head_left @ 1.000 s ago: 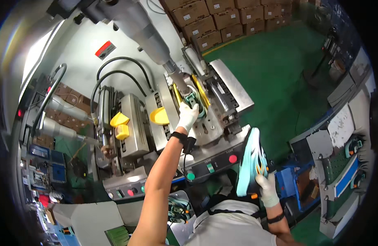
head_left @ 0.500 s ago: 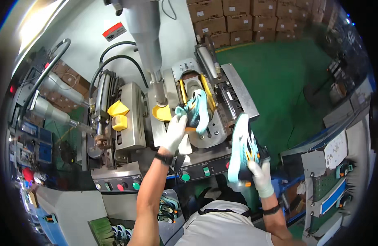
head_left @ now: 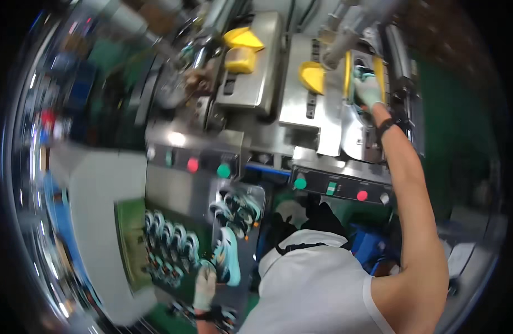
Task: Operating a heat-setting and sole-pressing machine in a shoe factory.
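At the lower left, my gloved left hand (head_left: 204,286) has its fingers closed at the heel end of a teal running shoe (head_left: 228,257). That shoe is over a metal tray (head_left: 259,196) beside several other shoes. My gloved right hand (head_left: 370,92) reaches far out to the press machine at the upper right. Its fingers are around a dark and teal shoe (head_left: 359,71), mostly hidden by the glove, in the cradle between yellow pads (head_left: 379,72). The picture is smeared by motion.
Beside the tray, a green-edged rack (head_left: 128,239) holds rows of shoes. Control panels with a green button (head_left: 300,183) and a red button (head_left: 362,195) front the machines. Yellow pads (head_left: 241,59) sit on the left machine. A metal cylinder (head_left: 351,39) hangs over the right machine.
My view has swung left. My left hand has taken its shoe out of the machine and down to the lower left. The right hand has brought the other shoe up into the cradle.
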### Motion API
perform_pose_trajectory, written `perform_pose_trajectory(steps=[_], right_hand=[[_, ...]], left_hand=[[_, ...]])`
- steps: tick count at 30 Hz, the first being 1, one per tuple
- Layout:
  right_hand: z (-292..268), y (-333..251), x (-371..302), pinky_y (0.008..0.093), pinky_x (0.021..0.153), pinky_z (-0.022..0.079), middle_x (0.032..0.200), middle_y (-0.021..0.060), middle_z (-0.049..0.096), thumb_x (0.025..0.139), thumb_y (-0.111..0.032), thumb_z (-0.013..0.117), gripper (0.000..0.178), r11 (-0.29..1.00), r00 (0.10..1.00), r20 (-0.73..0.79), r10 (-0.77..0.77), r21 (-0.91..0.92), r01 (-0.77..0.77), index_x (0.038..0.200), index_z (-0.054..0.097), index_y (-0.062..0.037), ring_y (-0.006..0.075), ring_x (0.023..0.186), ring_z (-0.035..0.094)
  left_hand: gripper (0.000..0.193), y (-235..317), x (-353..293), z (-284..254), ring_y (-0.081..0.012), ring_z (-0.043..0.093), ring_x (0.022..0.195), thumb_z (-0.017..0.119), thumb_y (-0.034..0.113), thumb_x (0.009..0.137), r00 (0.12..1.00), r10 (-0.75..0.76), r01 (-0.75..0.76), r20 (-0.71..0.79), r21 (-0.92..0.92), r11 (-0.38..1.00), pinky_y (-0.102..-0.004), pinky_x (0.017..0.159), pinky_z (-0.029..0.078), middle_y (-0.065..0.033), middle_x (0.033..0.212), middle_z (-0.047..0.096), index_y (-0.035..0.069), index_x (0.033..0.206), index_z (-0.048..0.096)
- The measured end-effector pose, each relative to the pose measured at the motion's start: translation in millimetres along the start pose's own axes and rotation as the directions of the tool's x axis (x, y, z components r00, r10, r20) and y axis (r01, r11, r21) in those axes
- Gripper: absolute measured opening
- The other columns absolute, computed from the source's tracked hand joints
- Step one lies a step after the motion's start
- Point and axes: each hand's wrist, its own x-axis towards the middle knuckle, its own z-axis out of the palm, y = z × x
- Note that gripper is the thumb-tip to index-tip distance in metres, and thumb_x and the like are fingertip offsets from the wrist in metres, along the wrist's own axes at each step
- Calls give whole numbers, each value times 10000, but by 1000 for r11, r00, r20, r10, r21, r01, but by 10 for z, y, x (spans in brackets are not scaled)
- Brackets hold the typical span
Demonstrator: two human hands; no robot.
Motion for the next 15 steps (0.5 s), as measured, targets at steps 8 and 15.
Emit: perform_pose_trajectory(steps=[8,15], right_hand=[[-284,548,647,378,758,486,965,73,695,951,-316,690,355,971,922,317,-224,-14,240,1022,684,32,186,841,618],[551,-695,-3282,431,1206,280,1613,270,270,955,-235,670,792,619,626,187,-757,-100,779,1552,241,61,345,1484,325]], left_hand=[[480,-2309,1358,1544,-467,613,1098,532,92,962,847,206,-260,-490,-43,965,-457,949,482,-277,1157,618,13,1409,377],[721,-1414,1221,1494,-472,392,1398,564,127,960,911,-19,-159,-411,-394,905,-468,1184,315,-352,1486,367,-113,1517,174]])
